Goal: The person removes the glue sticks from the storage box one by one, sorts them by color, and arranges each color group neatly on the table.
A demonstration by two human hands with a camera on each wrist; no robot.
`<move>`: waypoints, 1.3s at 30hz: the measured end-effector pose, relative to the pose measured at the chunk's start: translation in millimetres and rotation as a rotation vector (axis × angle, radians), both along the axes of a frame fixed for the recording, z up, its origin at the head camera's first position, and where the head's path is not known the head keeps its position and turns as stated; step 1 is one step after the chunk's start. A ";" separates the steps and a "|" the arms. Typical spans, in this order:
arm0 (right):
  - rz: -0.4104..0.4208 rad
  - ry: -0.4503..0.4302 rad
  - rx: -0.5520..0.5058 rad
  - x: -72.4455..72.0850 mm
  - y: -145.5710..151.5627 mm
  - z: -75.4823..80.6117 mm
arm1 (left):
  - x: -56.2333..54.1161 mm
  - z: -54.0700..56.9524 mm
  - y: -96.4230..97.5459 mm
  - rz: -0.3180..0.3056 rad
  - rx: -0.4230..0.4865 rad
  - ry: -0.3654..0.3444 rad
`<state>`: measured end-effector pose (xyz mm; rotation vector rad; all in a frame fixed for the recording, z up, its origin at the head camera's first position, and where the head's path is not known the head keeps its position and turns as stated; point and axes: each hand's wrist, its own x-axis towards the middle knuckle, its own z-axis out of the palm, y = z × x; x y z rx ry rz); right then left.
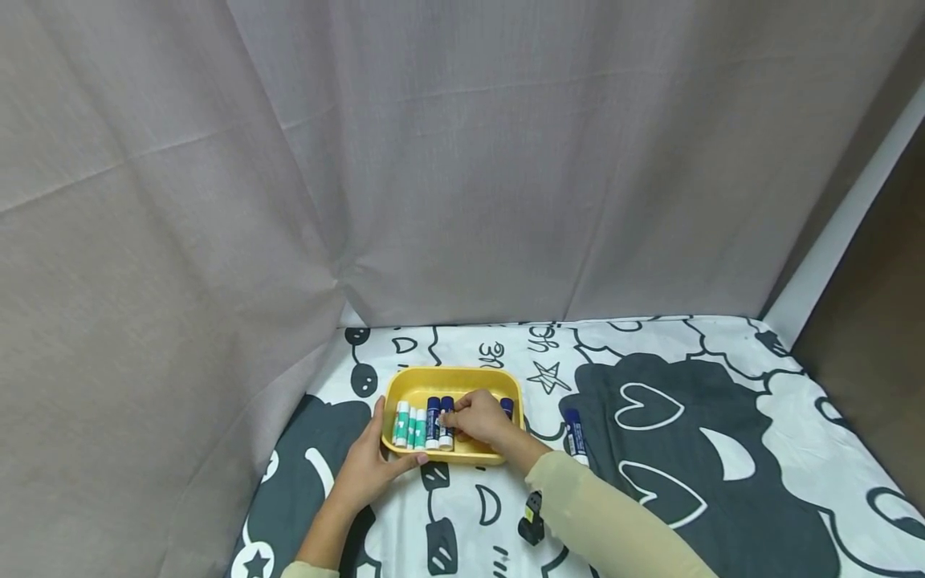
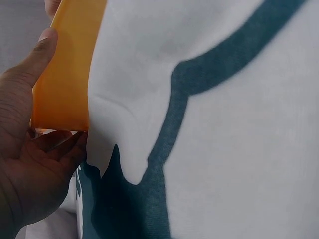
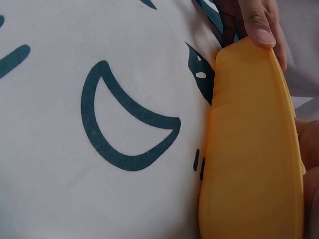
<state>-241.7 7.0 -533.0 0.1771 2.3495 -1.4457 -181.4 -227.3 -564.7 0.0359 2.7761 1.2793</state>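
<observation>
A yellow tray [image 1: 451,456] lies on the patterned cloth. My left hand [image 1: 364,474] grips its near left corner, the thumb along the front rim and the fingers at the left side. In the left wrist view, that hand [image 2: 30,149] holds the tray wall [image 2: 70,74]. Green-and-white glue sticks [image 1: 401,424] stand in a row at the tray's left, beside a dark blue glue stick [image 1: 433,425]. My right hand [image 1: 482,417] reaches into the tray and pinches another blue glue stick [image 1: 446,437] next to it. The wall partly hides this hand [image 3: 311,184] in the right wrist view.
Another blue glue stick [image 1: 507,407] lies at the tray's right end, partly hidden by the hand. One more blue stick [image 1: 575,433] lies on the cloth to the right. A small black object [image 1: 531,520] is beside the right sleeve. A grey curtain [image 1: 462,160] hangs behind.
</observation>
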 end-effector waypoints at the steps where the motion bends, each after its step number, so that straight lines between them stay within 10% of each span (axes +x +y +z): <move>1: -0.002 0.003 0.001 0.4 0.1 -0.5 | 0.2 -0.4 0.0 -0.002 0.001 0.002; 39: 0.020 0.018 -0.073 4.7 13.7 17.1 | -0.4 0.2 -1.5 -0.028 0.007 0.024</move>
